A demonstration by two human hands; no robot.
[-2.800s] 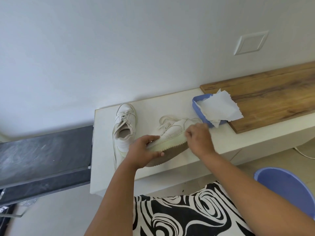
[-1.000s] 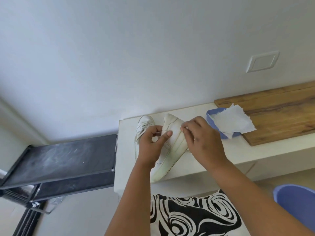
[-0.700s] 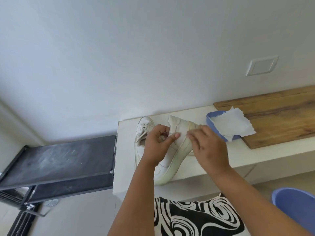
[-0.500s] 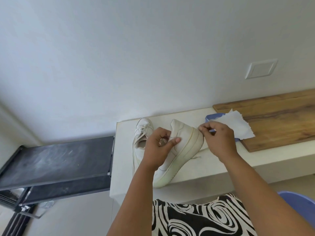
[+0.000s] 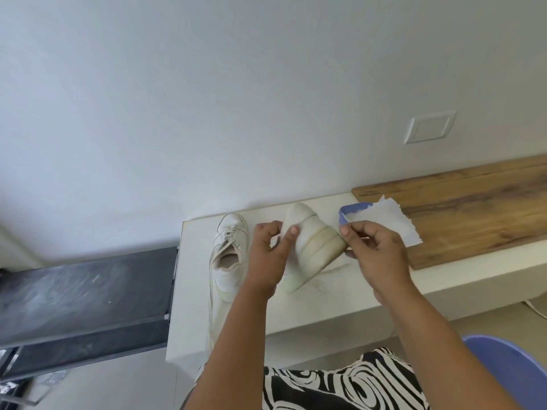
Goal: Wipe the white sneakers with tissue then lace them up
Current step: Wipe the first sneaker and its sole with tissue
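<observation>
Your left hand (image 5: 268, 255) grips the tilted white leather sneaker (image 5: 310, 250), thumb on its side, toe end resting on the white counter (image 5: 334, 303). Your right hand (image 5: 376, 253) has fingers curled, pinching at the heel; can't tell what it holds. Second white sneaker (image 5: 228, 255) lies flat just left. White tissue (image 5: 387, 223) sits in the blue tray (image 5: 349, 211).

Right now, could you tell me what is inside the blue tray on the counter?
A sheet of white tissue lies in the blue tray and spills over its far side onto the wooden board. Whatever sits beneath the tissue is covered, and the right hand hides the tray's near edge.
</observation>
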